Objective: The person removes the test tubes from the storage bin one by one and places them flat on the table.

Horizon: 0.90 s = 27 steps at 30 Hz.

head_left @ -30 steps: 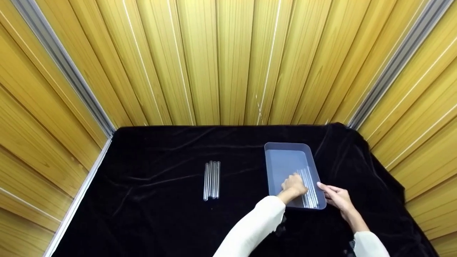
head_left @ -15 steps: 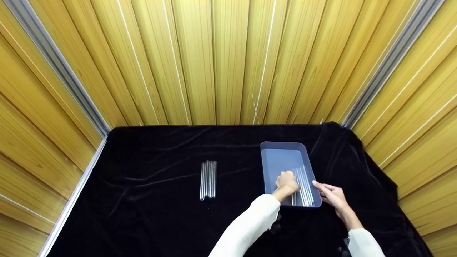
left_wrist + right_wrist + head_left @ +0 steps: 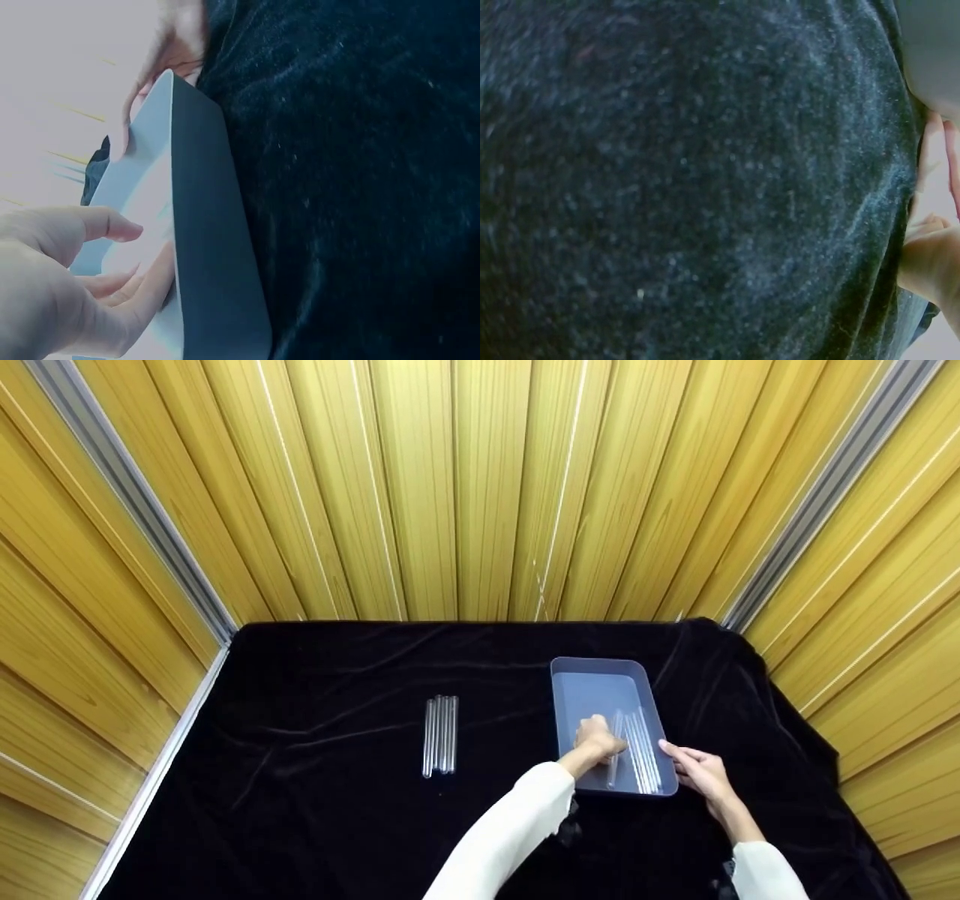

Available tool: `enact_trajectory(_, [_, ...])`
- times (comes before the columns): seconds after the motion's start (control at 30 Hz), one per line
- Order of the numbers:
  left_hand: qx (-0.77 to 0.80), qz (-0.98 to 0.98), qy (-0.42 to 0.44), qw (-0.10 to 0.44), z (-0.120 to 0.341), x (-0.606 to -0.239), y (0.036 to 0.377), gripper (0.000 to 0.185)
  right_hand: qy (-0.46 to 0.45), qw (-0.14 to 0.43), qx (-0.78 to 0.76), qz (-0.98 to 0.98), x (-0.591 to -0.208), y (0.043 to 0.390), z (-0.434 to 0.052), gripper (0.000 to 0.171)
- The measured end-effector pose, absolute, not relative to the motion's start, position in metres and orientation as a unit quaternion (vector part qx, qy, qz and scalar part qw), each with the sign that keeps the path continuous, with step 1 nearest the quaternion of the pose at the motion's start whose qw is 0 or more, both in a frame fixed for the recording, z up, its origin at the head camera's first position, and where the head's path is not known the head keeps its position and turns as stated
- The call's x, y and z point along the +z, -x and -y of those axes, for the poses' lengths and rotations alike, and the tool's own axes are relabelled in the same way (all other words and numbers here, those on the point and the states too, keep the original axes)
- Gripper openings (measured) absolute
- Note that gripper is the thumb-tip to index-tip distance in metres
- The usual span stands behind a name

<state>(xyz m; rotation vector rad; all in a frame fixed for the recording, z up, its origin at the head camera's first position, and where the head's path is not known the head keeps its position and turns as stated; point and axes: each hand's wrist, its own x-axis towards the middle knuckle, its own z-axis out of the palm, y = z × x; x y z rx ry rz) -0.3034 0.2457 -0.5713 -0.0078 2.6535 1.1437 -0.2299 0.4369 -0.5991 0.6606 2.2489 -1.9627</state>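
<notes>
A translucent blue-grey plastic tray [image 3: 596, 690] lies on the right side of the cloth. Inside it, several clear thin tubes [image 3: 643, 754] run side by side along the right wall, and one more clear tube [image 3: 613, 771] lies just left of them. My left hand [image 3: 597, 739] reaches into the tray beside that tube; in the left wrist view its thumb and fingers [image 3: 154, 281] are apart, with nothing visible between them. My right hand [image 3: 703, 777] grips the tray's right wall, thumb at the rim and fingers outside. The right wrist view catches only part of it.
Several more clear tubes [image 3: 441, 735] lie in a neat group on the black velvet cloth [image 3: 315, 810], left of the tray. Wood-patterned walls [image 3: 480, 495] with grey corner strips stand behind and at both sides.
My left hand has shifted slightly left inside the tray, away from the row of tubes, and more of the single tube now shows beside it. The right hand keeps its grip on the tray.
</notes>
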Motion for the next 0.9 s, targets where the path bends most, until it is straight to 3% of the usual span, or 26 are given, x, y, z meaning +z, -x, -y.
enact_trajectory(0.07, [0.383,-0.917,-0.008,0.111,-0.247,-0.583,0.311,0.025,-0.218,0.041,-0.638,-0.738,-0.599,0.230,-0.436,0.024])
enact_trajectory(0.23, [0.474,-0.869,-0.029,0.141,-0.232,-0.558,0.311,0.013,-0.220,0.044,-0.632,-0.742,-0.600,0.230,-0.437,0.026])
enact_trajectory(0.37, [0.572,-0.799,-0.039,0.183,-0.211,-0.526,0.308,0.017,-0.219,0.050,-0.638,-0.736,-0.599,0.231,-0.437,0.021])
enact_trajectory(0.5, [0.605,-0.773,-0.049,0.186,-0.187,-0.513,0.317,0.020,-0.218,0.049,-0.634,-0.741,-0.598,0.233,-0.439,0.021])
enact_trajectory(0.9, [0.653,-0.738,-0.050,0.164,-0.048,-0.519,0.351,0.030,-0.212,0.047,-0.631,-0.745,-0.601,0.231,-0.439,0.028])
